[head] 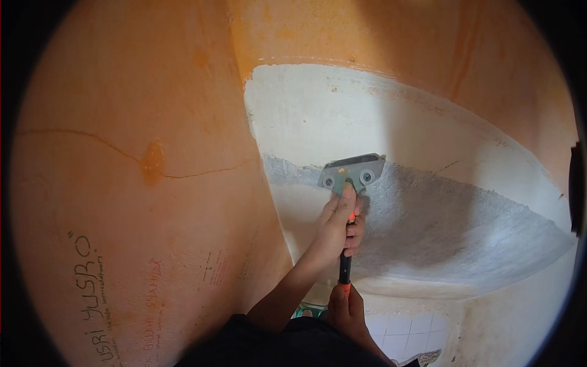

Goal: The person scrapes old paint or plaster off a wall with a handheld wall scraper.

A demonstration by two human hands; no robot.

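A long-handled wall scraper (352,172) with a wide metal head lies against the wall, at the upper edge of a rough grey band (426,220). My left hand (341,220) is wrapped round the upper handle, its thumb just below the head. Lower down, my right hand (346,305) grips the black and orange handle near its end. Above the grey band the wall is an off-white stripped area (316,105), bordered by orange paint (293,32). The scraper head hides the wall behind it.
On the left, an orange wall (137,91) with a crack and handwriting meets this wall at a corner. White tiles (408,332) show at the lower right. A green thing (309,311) is partly visible below my arms. A dark object (576,188) stands at the right rim.
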